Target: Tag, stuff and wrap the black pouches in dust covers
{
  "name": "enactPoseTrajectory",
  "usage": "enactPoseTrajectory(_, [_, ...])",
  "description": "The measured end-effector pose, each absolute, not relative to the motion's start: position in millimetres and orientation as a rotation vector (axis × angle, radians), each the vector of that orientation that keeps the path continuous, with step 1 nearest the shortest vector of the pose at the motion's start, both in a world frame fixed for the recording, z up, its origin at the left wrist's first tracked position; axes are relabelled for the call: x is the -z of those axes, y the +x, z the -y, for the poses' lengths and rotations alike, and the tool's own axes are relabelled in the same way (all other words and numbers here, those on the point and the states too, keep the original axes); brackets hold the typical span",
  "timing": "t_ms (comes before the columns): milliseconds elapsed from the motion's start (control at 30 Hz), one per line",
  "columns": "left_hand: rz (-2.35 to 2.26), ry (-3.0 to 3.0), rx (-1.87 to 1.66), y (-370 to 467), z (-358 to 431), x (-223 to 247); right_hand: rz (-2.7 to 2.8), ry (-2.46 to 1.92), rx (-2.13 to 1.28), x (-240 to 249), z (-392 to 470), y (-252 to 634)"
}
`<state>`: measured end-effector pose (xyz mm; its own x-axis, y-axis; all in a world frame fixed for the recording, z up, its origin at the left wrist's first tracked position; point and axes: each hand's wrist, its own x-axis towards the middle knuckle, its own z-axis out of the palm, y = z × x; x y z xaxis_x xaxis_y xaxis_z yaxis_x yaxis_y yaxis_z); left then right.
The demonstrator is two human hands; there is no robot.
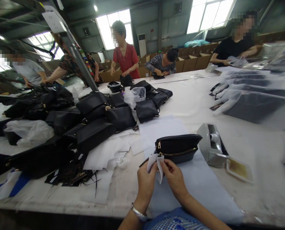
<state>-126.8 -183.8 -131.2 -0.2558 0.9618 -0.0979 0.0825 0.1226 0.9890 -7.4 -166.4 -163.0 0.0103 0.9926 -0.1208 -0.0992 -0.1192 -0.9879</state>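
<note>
with both hands [158, 172] pinching the white tissue strip [160, 163] by the black zip pouch [178, 145], small, even folds would keep it neat.

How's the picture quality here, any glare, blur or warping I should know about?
Head view: windows blown out to white; the roof dim; the wrapped bags at right smeared and soft; the tape dispenser slightly soft; the table's front edge bowed by the wide lens; people's faces pixelated.
</note>
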Motion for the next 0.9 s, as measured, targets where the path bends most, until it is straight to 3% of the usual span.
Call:
enactPoseTrajectory(300, [-1.562,1.499,-1.256,-122,199,146,1.02,-1.248,-1.285,161,166,-18])
enactPoseTrajectory(567, [-1.449,1.517,-1.198,-148,185,139,1.432,-1.306,-1.179,144,158,0])
enactPoseTrajectory(900, [-1.764,1.949,-1.2,-130,199,160,1.127,-1.294,-1.322,155,160,-19])
